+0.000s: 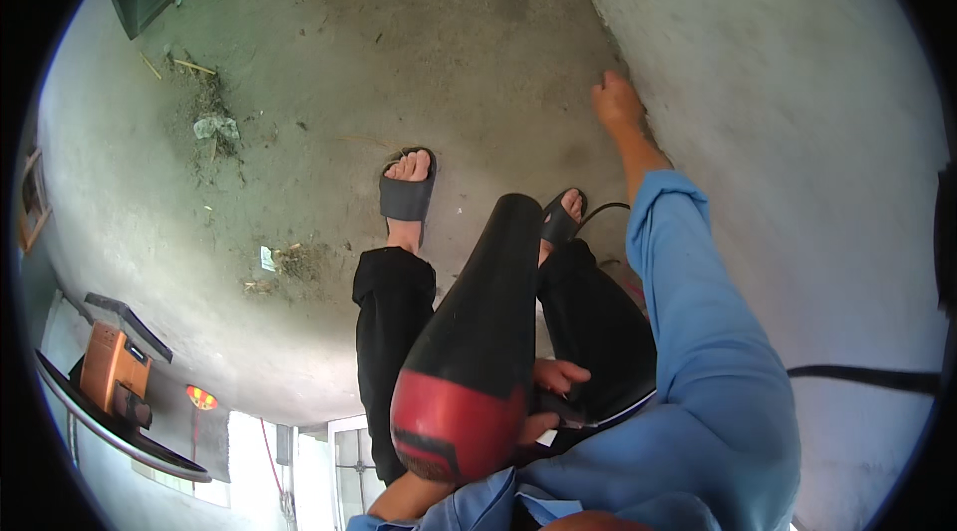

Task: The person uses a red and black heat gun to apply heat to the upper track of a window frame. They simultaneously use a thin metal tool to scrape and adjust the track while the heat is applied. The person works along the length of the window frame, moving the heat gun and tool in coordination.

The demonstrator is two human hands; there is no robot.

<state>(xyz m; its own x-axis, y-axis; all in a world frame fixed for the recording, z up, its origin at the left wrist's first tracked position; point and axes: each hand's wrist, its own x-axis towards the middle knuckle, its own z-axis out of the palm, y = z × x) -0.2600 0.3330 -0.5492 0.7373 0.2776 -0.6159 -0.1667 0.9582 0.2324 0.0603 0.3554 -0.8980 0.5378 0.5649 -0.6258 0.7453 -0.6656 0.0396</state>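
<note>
A black and red hair dryer [478,332] looms large in the middle of the view, its black nozzle tapering away from me and its red rear close to my body. My left hand [560,378] reaches behind it; the fingers curl into sight at its right side, around a dark part that looks like the handle. Most of this hand is hidden by the dryer. Out ahead to the right, my right hand [618,104] is closed like a fist, close to the foot of the wall. Whatever its fingers may hold is hidden.
A pale wall [797,112] rises on the right. A thin black cord [601,209] curves near my right foot and passes behind my sleeve. Straw and litter [214,122] lie on the concrete floor [469,42]. An orange-brown box [108,366] stands at the lower left.
</note>
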